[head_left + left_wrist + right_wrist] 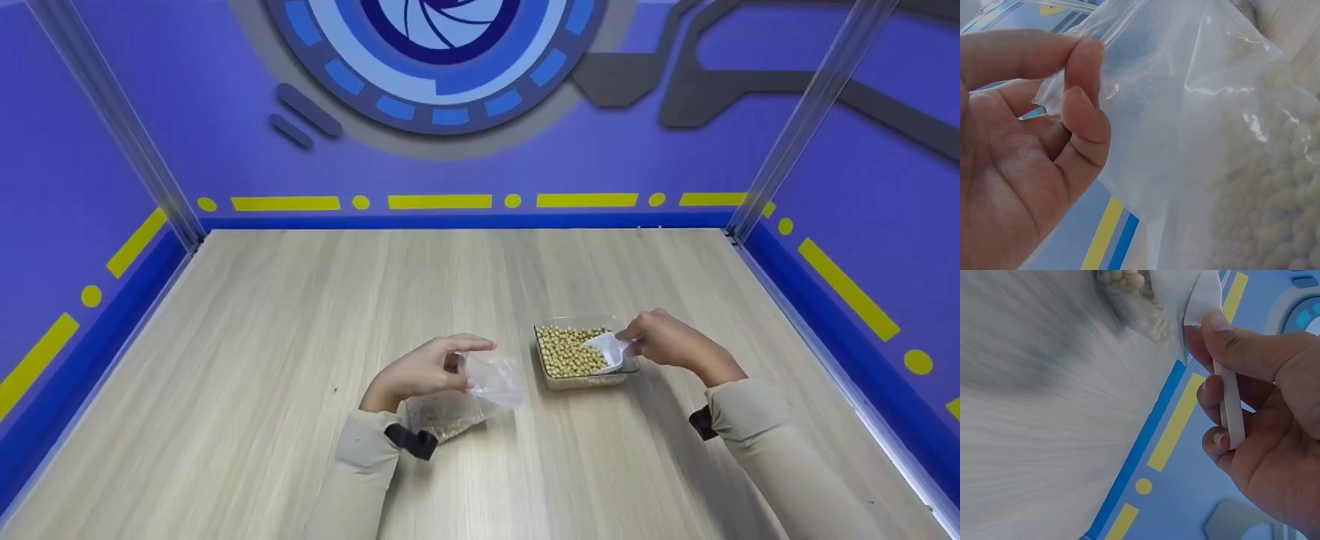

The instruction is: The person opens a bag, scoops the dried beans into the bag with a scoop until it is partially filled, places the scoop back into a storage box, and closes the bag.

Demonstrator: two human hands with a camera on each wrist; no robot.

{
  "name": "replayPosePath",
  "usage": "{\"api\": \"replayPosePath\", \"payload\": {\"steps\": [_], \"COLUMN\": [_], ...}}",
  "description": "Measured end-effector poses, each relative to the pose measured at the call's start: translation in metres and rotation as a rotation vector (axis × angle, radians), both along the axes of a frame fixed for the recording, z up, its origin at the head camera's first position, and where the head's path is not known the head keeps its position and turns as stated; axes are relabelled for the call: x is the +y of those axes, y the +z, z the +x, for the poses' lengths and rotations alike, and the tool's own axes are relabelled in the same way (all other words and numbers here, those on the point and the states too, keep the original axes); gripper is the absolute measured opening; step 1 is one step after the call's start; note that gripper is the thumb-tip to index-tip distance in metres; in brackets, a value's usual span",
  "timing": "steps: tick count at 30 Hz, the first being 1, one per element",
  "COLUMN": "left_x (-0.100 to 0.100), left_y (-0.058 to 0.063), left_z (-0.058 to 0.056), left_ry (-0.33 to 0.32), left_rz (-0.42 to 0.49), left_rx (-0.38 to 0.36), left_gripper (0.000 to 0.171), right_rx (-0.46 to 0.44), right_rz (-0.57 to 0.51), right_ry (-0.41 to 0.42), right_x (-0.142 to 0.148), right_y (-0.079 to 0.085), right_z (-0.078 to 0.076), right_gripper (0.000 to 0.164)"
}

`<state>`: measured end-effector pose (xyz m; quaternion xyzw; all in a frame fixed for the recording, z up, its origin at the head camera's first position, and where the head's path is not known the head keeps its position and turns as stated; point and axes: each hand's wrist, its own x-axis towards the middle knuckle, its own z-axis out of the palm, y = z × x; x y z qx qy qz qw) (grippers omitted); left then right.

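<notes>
My left hand (427, 369) pinches the upper edge of a clear plastic bag (491, 382). In the left wrist view, round pale beans (1280, 208) fill the lower part of this bag (1145, 129), and thumb and fingers meet at its top. My right hand (667, 341) grips the handle of a white scoop (609, 351). The scoop's head rests among yellowish beans (566, 352) in a clear rectangular container (581, 384). In the right wrist view, the fingers of my right hand (1269, 382) wrap round the white handle (1233, 408).
A light wood-grain table (262, 322) lies under everything. Blue panels with yellow marks (439, 202) wall it in at the back and on both sides. Metal posts (810, 112) stand at the back corners. The bag lies left of the container.
</notes>
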<state>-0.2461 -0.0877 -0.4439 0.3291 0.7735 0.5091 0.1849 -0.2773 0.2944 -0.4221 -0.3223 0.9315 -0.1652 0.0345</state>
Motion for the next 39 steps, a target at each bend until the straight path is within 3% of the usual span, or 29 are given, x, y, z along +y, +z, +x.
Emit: {"api": "replayPosePath", "payload": {"steps": [9,22,39], "left_x": [-0.001,0.000,0.001], "left_y": [0.001,-0.001,-0.001], "left_z": [0.001,0.000,-0.001], "left_ry": [0.007,-0.001,-0.012], "left_rz": [-0.014,0.009,0.005], "left_rx": [0.012,-0.004,0.010], "left_gripper": [0.062,0.061,0.061], "right_rx": [-0.036,-0.073,-0.204], "right_rz": [-0.025,-0.058,-0.072], "right_ry": [-0.026,0.045,-0.008], "right_x": [-0.001,-0.002,-0.006], "right_y": [-0.006,-0.012,-0.018], "right_z": [-0.002,-0.003,-0.004], "right_gripper": [0.028,0.018,0.017]}}
